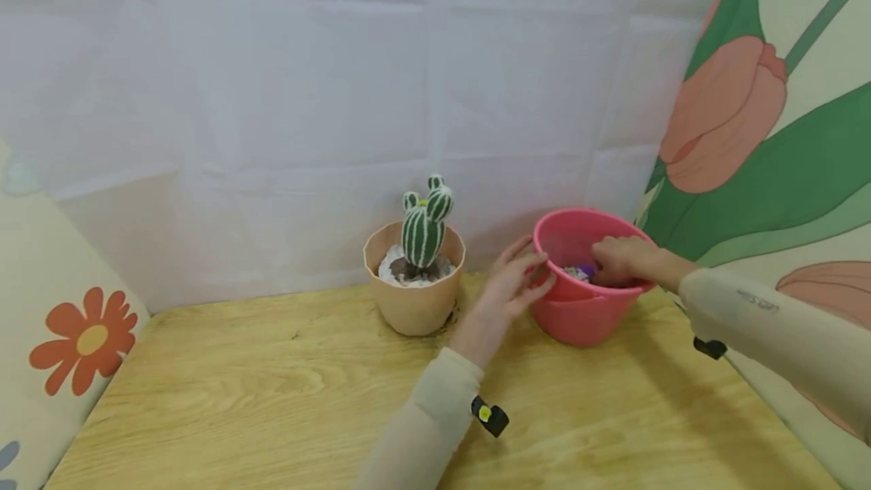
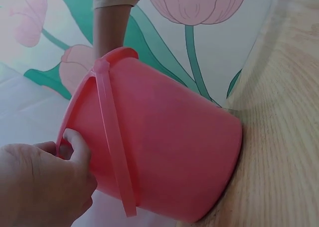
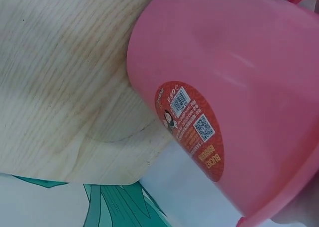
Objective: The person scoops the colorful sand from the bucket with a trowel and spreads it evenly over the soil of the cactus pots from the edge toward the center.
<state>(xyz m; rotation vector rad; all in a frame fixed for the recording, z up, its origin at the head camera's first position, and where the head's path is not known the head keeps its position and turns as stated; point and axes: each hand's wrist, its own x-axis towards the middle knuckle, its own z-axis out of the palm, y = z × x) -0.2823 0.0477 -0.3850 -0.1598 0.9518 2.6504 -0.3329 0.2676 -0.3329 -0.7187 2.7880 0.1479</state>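
A pink plastic bucket point(image 1: 578, 316) stands upright on the table, its strap-like handle point(image 2: 113, 137) hanging down the side. My left hand point(image 1: 506, 282) pinches the bucket's rim on its left side, thumb outside the wall. Down inside the bucket is my right hand point(image 1: 618, 259), its fingers curled around a purple tool point(image 1: 587, 271) that is mostly hidden. Pale, grainy bits point(image 1: 575, 274) show beside the purple piece. In the right wrist view the bucket wall hides most of that hand, and a red oval label point(image 3: 192, 129) faces the camera.
Left of the bucket, a peach pot point(image 1: 415, 308) holds a green and white knitted cactus point(image 1: 423, 229) with white filling around its base. Dark crumbs lie by the pot. A white sheet point(image 1: 306, 97) hangs behind the wooden table point(image 1: 272, 384); a flower-printed wall point(image 1: 769, 172) borders the right.
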